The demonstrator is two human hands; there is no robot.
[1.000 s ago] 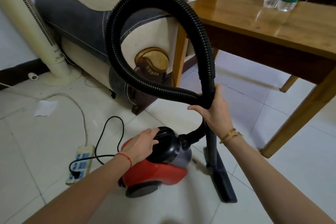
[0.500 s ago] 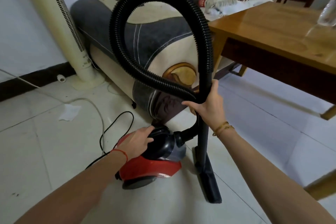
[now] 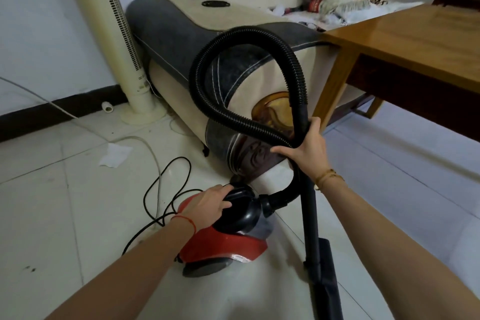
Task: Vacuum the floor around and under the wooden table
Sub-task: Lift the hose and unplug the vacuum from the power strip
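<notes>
1. While it sits on the tile floor just in front of the sofa end, the red vacuum has the left hand laid on its black top w/ fingers fairly straight, resting on it, not wrapped round.
2. Right hand grips the black tube & the ribbed hose together where they cross; fingers curled round both, thumb up along the tube.
3. Hose loops up from the vacuum's front, arcs high in front of the sofa, comes back down into the tube top.
4. Tube runs down to the floor head, flat on tiles right of the vacuum.
5. Wooden table stands at upper right, its near leg just beside the right hand.
6. Black cord curls on the floor left of the vacuum; white paper scrap farther left; tall cream fan by the wall.
</notes>
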